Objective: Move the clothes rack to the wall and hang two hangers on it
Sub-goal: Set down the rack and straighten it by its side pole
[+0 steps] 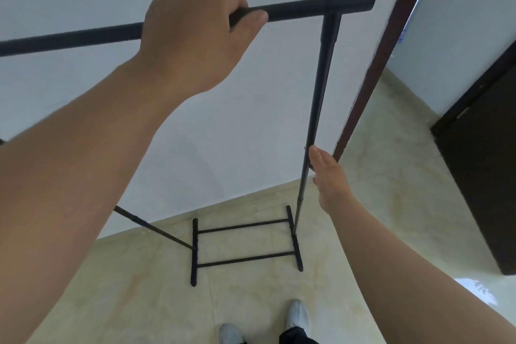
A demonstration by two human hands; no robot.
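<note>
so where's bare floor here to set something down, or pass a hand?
Bare floor left of the rack base, and right of it toward the dark door. A hand passes freely under the top bar. Crowded: between base and shoes.

One black metal clothes rack [317, 109] stood on the beige tiled floor [391, 176], with one top bar, two uprights, two floor feet and two cross rails between them. Two bare hands were on it, the left hand [195, 36] and the right hand [329, 179]. Two pale shoes [298, 315] showed below. One dark wooden door [485, 162] was visible.
</note>
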